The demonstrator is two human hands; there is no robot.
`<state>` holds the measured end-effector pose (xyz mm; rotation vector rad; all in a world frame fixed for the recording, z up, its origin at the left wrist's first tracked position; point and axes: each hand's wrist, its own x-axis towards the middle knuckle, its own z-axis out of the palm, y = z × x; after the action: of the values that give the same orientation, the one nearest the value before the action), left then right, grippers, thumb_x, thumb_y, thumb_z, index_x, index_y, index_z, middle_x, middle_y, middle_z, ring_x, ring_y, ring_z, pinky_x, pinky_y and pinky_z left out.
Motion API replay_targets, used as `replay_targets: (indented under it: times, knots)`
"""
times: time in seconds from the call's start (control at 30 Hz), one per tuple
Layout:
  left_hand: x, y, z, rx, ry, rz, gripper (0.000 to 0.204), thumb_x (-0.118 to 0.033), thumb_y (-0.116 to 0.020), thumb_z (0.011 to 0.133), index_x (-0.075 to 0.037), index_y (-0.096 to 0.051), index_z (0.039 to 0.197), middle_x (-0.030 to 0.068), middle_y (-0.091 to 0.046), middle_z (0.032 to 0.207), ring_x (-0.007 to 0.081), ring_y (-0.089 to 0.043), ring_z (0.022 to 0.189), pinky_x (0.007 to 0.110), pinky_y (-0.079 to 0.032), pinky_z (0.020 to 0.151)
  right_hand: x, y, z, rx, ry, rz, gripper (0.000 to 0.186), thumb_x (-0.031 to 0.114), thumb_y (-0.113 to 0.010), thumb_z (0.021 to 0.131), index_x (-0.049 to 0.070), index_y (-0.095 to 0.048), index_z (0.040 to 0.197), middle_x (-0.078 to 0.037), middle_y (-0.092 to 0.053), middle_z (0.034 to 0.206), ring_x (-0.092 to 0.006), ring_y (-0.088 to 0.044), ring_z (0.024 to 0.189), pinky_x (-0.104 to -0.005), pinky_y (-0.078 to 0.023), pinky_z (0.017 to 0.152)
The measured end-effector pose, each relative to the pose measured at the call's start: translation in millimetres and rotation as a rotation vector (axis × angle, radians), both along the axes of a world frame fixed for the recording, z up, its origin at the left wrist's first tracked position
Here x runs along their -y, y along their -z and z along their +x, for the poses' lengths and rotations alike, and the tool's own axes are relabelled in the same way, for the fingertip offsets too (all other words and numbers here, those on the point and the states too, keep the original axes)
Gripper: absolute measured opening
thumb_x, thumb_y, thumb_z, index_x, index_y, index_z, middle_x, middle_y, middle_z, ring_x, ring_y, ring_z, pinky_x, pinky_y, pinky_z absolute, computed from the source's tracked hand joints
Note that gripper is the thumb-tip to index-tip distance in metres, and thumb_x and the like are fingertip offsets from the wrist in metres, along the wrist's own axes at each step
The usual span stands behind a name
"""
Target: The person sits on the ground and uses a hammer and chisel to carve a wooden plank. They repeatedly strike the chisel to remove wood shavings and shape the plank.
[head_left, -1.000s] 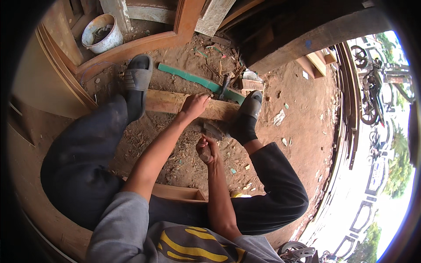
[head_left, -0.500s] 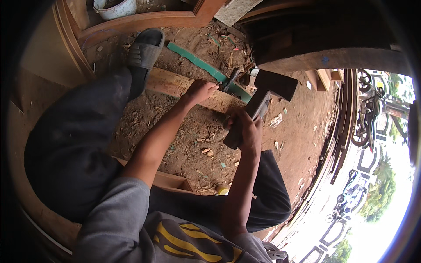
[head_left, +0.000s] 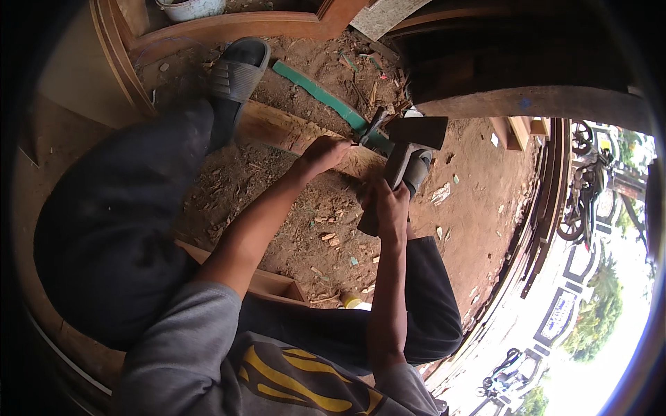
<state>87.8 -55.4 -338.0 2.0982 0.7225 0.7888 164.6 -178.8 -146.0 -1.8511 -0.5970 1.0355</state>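
Note:
A wooden plank lies on the dirt between my feet. My left hand rests at its top edge, fingers pinched; what they hold is too small to make out. Just beyond the fingertips a dark, narrow tool stands tilted across a green strip; I cannot tell whether my fingers touch it. My right hand is closed round the handle of a mallet with a broad dark head, raised to the right of the plank.
Grey sandals are on my left foot and right foot. Wood chips litter the dirt floor. A wooden frame and a white bucket stand at the far left. A wooden box lies below my arms, and a dark beam is at far right.
The mallet head has swung left, uncovering my right sandal. My left hand keeps its place at the plank. The whole view has shifted slightly.

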Motion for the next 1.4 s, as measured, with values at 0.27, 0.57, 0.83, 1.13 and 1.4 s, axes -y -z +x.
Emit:
replay_targets:
  times: [0.27, 0.57, 0.83, 1.13, 1.4]
  knots:
    - [-4, -4, 3, 0.030, 0.006, 0.021, 0.014, -0.015, -0.059, 0.086, -0.004, -0.064, 0.093, 0.0188, -0.062, 0.073, 0.0345, -0.062, 0.067, 0.042, -0.049, 0.057, 2, 36, -11, 0.154, -0.107, -0.195, 0.022, 0.019, -0.063, 0.081, 0.001, -0.052, 0.076, -0.005, -0.053, 0.058, -0.0118, -0.054, 0.049, -0.0300, -0.044, 0.045]
    - [-7, -4, -3, 0.100, -0.101, -0.039, 0.019, -0.019, -0.059, 0.088, -0.001, -0.064, 0.093, 0.0206, -0.061, 0.073, 0.0344, -0.062, 0.067, 0.041, -0.047, 0.057, -14, 6, -28, 0.046, -0.019, -0.043, 0.026, 0.023, -0.059, 0.084, 0.002, -0.049, 0.071, -0.002, -0.051, 0.054, -0.0108, -0.050, 0.044, -0.0272, -0.040, 0.041]
    - [-9, 8, 3, 0.074, -0.069, -0.117, 0.020, -0.020, -0.058, 0.089, -0.001, -0.063, 0.092, 0.0204, -0.060, 0.071, 0.0348, -0.060, 0.062, 0.040, -0.045, 0.055, 0, 55, -22, 0.044, -0.006, -0.130, 0.021, 0.019, -0.063, 0.082, 0.004, -0.050, 0.073, -0.001, -0.051, 0.057, -0.0097, -0.049, 0.045, -0.0265, -0.041, 0.041]
    - [-3, -3, -8, 0.120, -0.106, -0.055, 0.017, -0.018, -0.060, 0.089, -0.001, -0.063, 0.091, 0.0191, -0.059, 0.071, 0.0349, -0.059, 0.062, 0.040, -0.044, 0.053, -13, -5, -20, 0.037, 0.073, 0.127, 0.017, 0.012, -0.056, 0.085, 0.004, -0.053, 0.071, -0.003, -0.052, 0.052, -0.0114, -0.050, 0.042, -0.0252, -0.040, 0.039]
    - [-7, -14, -8, 0.049, -0.081, -0.068, 0.021, -0.023, -0.058, 0.089, -0.002, -0.063, 0.086, 0.0197, -0.061, 0.069, 0.0354, -0.061, 0.063, 0.043, -0.047, 0.056, -5, 53, -21, -0.038, 0.055, -0.074, 0.019, 0.018, -0.061, 0.083, 0.004, -0.052, 0.073, -0.003, -0.052, 0.055, -0.0128, -0.050, 0.042, -0.0272, -0.041, 0.040]
